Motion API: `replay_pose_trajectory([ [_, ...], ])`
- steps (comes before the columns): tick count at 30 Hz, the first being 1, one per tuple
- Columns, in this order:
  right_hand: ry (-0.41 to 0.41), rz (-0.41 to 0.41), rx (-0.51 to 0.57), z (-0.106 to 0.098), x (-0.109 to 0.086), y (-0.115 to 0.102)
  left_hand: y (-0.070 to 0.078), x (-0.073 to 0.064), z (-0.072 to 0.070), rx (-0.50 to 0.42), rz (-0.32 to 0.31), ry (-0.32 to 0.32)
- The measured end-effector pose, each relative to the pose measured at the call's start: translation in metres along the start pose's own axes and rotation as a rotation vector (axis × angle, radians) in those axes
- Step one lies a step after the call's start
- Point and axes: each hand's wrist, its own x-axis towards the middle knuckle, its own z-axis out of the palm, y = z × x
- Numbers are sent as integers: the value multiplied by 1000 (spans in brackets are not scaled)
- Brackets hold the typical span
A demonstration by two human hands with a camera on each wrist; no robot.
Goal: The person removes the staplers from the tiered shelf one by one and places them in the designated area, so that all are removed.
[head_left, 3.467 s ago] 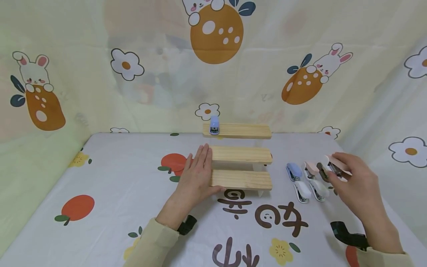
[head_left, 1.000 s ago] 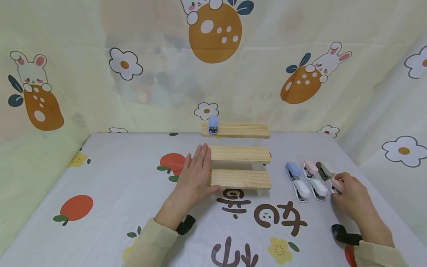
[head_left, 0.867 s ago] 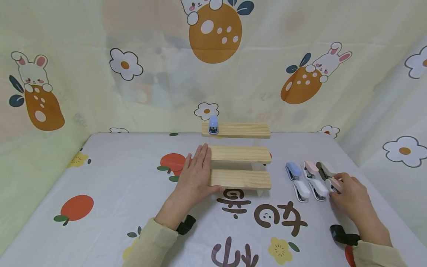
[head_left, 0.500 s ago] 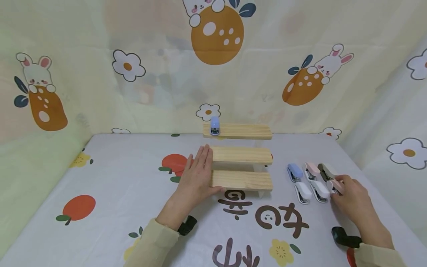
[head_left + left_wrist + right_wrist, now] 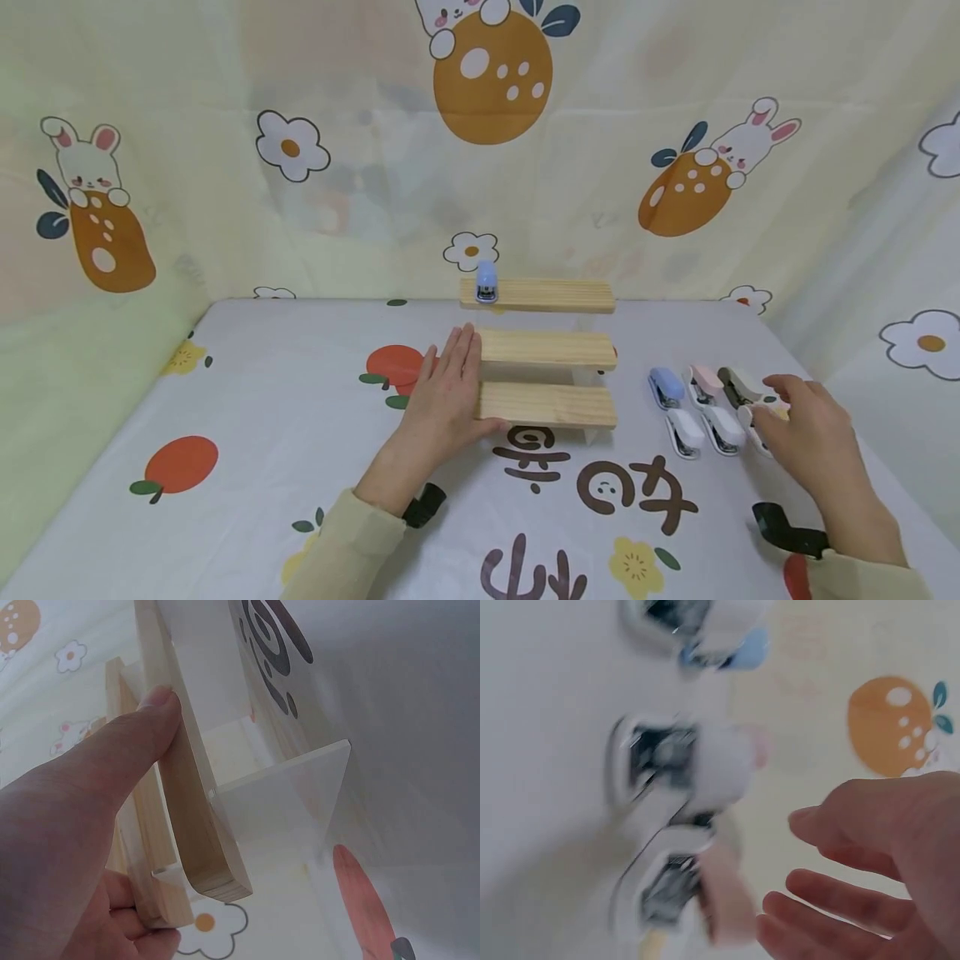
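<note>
My left hand [image 5: 442, 396] rests against the left end of a three-step wooden shelf [image 5: 551, 404]. Its fingers lie straight along the board ends. In the left wrist view, the thumb presses the front edge of the lowest board [image 5: 187, 795]. My right hand [image 5: 817, 437] has its fingers spread beside a mini stapler with a pink top [image 5: 731, 900], partly hidden behind the hand in the head view; a gap separates them in the right wrist view. Two white staplers [image 5: 685, 433] share its front row. Behind them lie a blue [image 5: 665, 386], a pink [image 5: 705, 383] and a grey-green stapler [image 5: 738, 385].
Another blue stapler [image 5: 486, 282] stands at the left of the shelf's top board [image 5: 562, 296]. Clear supports [image 5: 292, 787] hold up the boards. A printed cloth [image 5: 247, 483] covers the table, and a patterned curtain [image 5: 360, 200] hangs behind it.
My right hand carried the pink-topped stapler down to the front row beside the white ones, then let go and drew slightly up and away. My left hand has stayed on the shelf.
</note>
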Motion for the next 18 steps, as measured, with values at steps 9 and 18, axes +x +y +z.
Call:
replay_pose_trajectory([
  [9,140,-142,40,-8,-4,-35,-1,0,-1,-7,-6,-6],
  [18,186,-252,102,-15,-1,-71,1,0,-1,-3,2,-3],
])
